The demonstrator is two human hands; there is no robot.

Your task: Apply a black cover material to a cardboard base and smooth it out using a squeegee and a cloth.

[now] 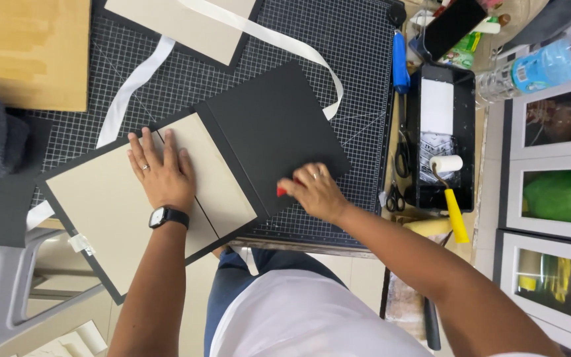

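My left hand (161, 170) lies flat, fingers spread, on beige board panels (110, 205) mounted on a black cover sheet. A watch is on that wrist. My right hand (313, 190) is closed on a small red tool (281, 192) and presses it against the black panel (273, 129) that folds over the right part of the cover. The whole cover rests on a gridded cutting mat (351, 59). A white ribbon (133, 82) runs under the cover and loops out past the black panel.
A black paint tray (467, 132) with a yellow-handled roller (453, 198) stands to the right, with scissors (401, 155) and a blue tool (400, 63) beside it. A plastic water bottle (540, 66) lies at far right. A wooden board (28, 53) sits top left, a grey chair (8, 284) bottom left.
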